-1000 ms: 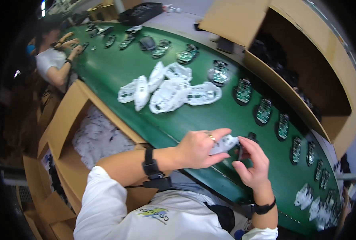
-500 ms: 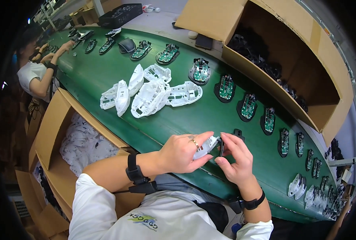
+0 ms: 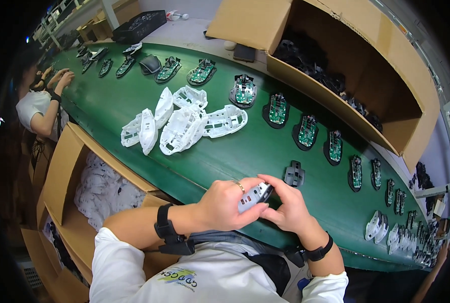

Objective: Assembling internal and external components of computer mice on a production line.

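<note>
Both my hands meet just above the near edge of the green conveyor belt (image 3: 245, 151). My left hand (image 3: 224, 206) grips a small grey-white plastic mouse part (image 3: 255, 196), and my right hand (image 3: 285, 207) pinches the same part from the right side. A dark grey plastic piece (image 3: 294, 174) lies on the belt just beyond my right fingers. A pile of white plastic mouse shells (image 3: 182, 123) rests on the belt farther to the left.
A row of black mouse bases with green circuit boards (image 3: 306, 132) runs along the belt's far side. A large open cardboard box of black parts (image 3: 346, 86) stands behind it. Another box with white shells (image 3: 101, 184) sits at my left. A co-worker (image 3: 40, 108) works far left.
My hands stay together on the small part and have turned it slightly. The view has shifted, so the belt and parts appear a little lower and nearer.
</note>
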`<action>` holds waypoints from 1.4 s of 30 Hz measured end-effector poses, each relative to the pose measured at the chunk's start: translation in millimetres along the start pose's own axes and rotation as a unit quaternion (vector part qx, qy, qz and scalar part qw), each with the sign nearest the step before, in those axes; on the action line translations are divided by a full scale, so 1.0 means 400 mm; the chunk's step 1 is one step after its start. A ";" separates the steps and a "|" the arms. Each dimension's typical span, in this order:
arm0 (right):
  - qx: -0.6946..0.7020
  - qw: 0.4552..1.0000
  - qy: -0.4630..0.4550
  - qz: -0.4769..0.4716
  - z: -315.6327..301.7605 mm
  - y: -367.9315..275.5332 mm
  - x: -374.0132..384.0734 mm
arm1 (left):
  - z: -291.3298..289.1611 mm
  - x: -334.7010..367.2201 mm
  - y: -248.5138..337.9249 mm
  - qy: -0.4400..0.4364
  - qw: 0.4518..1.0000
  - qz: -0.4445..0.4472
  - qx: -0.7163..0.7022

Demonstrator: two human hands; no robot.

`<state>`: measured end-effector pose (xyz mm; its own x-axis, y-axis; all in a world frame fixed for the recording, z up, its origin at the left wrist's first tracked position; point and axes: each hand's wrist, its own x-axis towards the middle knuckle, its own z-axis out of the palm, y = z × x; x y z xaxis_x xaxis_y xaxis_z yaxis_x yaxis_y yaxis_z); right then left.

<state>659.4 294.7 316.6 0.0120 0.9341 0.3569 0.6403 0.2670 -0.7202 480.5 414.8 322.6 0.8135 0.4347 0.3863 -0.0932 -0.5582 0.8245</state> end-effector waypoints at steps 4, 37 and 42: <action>0.067 0.991 -0.014 0.117 0.008 -0.007 -0.008 | -0.001 -0.003 0.011 0.018 0.999 -0.034 0.018; 0.066 0.985 0.096 -0.126 0.051 -0.060 0.029 | -0.087 -0.007 -0.054 -0.012 0.983 0.179 -0.046; -0.008 0.982 0.103 -0.157 0.054 -0.071 0.030 | -0.104 -0.001 -0.061 -0.007 0.969 0.245 0.015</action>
<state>625.0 303.6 328.5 -0.0330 0.7379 0.6741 0.6494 0.5285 -0.5468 458.8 457.6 319.5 0.6836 0.1020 0.7227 -0.4542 -0.7157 0.5306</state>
